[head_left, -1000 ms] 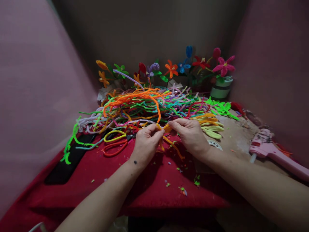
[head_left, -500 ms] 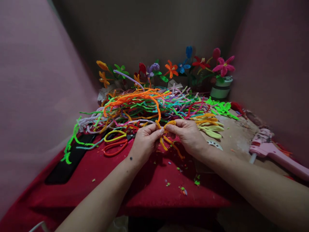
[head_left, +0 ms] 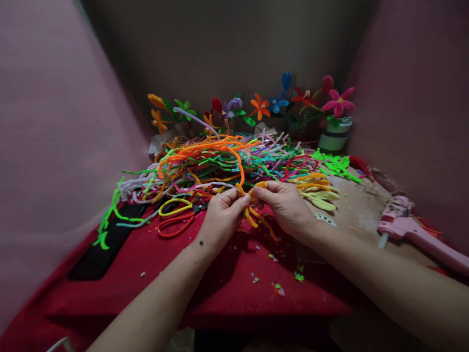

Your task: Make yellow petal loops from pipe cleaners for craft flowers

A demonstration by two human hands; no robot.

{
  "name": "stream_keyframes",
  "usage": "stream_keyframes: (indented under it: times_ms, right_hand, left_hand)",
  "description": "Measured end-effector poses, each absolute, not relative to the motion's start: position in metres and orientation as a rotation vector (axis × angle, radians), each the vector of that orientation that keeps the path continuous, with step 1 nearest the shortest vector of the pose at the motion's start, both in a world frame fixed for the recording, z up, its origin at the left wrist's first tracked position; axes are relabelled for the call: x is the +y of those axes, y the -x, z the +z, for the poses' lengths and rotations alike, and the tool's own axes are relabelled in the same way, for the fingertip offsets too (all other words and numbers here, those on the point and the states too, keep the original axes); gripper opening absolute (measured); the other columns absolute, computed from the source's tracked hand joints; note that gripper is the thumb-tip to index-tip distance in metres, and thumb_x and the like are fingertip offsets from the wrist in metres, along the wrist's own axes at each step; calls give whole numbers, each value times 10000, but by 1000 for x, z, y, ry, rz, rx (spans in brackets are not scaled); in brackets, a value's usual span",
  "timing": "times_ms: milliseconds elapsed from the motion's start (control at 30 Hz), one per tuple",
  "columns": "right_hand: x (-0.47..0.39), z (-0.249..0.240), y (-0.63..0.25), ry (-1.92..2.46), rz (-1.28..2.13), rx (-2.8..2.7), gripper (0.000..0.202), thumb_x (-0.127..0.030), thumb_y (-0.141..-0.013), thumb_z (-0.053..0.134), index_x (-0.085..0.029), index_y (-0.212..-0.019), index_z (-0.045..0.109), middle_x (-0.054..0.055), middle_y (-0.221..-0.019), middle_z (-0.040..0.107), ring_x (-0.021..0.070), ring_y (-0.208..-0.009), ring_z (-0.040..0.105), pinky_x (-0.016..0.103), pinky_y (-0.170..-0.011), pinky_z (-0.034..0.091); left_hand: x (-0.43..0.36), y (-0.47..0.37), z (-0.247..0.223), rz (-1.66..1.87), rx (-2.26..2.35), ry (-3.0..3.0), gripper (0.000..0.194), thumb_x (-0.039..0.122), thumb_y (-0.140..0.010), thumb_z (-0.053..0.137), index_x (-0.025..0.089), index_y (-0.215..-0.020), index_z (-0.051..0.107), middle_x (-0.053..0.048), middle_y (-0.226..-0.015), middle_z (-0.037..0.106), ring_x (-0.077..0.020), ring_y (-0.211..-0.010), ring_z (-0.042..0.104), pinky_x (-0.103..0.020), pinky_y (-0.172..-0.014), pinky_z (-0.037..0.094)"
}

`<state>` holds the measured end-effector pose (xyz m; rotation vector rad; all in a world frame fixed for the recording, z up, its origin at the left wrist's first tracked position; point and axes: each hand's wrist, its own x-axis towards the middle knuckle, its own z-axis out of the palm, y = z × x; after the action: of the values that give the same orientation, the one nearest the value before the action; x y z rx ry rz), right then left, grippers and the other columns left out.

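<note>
Between my two hands is an orange-yellow pipe cleaner point(head_left: 251, 218), bent, with its loose ends hanging below my fingers. My left hand point(head_left: 224, 211) pinches it between thumb and fingers. My right hand point(head_left: 281, 201) pinches another part of it close by, the fingertips nearly meeting. How the stems cross there is partly hidden by my fingers. Just behind lies a heap of coloured pipe cleaners point(head_left: 216, 156), with orange ones on top. Scissors with yellow and red handles point(head_left: 176, 225) lie left of my left hand.
A black phone point(head_left: 95, 255) lies on the red cloth point(head_left: 146, 303) at left, green stems over it. Yellow petal loops point(head_left: 320, 195) and a pink glue gun point(head_left: 406, 227) are at right. Pipe-cleaner flowers point(head_left: 260, 105) and a pale green pot point(head_left: 334, 137) stand behind. Scraps point(head_left: 299, 274) dot the cloth.
Both hands stay in nearly the same place, still pinching the pipe cleaner. One hanging end has shifted slightly to the right.
</note>
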<state>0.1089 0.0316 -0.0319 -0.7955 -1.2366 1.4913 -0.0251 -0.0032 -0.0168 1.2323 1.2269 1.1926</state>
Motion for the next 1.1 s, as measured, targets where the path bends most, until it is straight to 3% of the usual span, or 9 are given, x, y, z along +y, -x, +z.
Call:
stream_keyframes:
  times_ms: [133,300,467,600,700,833,967,1100]
  right_hand:
    - [28,-33,-105,704,1644,-1203,207,-340,-673,682,-146,-744,675,-2,-677,602,87,-581,482,227,-564,383]
    - [29,-35,-104,727,1648,-1130,201,-318,-640,699,-157,-760,683,-5,-664,606,102,-593,504,232,-572,398]
    - [33,-40,-107,828,1582,-1145,231,-350,-650,684,-131,-661,611,-36,-565,509,61,-487,398,211,-471,285]
    - [30,-38,-107,841,1594,-1166,254,-337,-673,657,-147,-573,521,-55,-501,442,56,-452,355,218,-450,254]
    - [26,-34,-107,860,1594,-1243,261,-341,-678,644,-152,-555,515,-56,-474,436,55,-429,338,223,-435,237]
    - [22,-31,-105,921,1638,-1358,305,-396,-637,675,-152,-544,518,-59,-461,436,52,-418,322,219,-427,218]
    - [22,-32,-104,903,1687,-1449,316,-446,-624,682,-148,-600,581,-59,-465,443,53,-417,322,218,-433,221]
    - [23,-31,-106,911,1682,-1517,330,-444,-636,673,-145,-540,571,-49,-450,451,56,-412,339,226,-437,225]
  left_hand:
    - [-3,26,-17,1249,1267,-1205,212,322,-723,622,151,-640,529,80,-456,370,-21,-376,274,-167,-384,187]
    - [-4,25,-14,1238,1327,-1337,216,315,-728,606,147,-609,539,51,-480,464,-47,-394,380,-178,-394,270]
    - [0,27,-14,1258,1297,-1293,211,333,-688,654,143,-735,573,42,-544,530,-47,-394,401,-172,-377,283]
    - [1,29,-15,1247,1235,-1295,263,331,-681,680,161,-851,573,71,-522,491,-48,-387,404,-169,-377,305]
    - [0,29,-14,1263,1247,-1244,269,363,-686,677,169,-859,604,43,-625,557,-55,-452,459,-166,-391,327]
    - [1,31,-12,1262,1234,-1170,290,347,-649,706,153,-863,674,-21,-798,657,-91,-582,555,-186,-486,410]
    - [4,36,-13,1168,1118,-1040,240,253,-591,741,125,-789,699,-48,-756,683,-140,-649,614,-248,-633,478]
    - [6,42,-11,1073,1047,-1040,218,213,-597,735,130,-794,695,-38,-748,675,-142,-666,626,-251,-663,481]
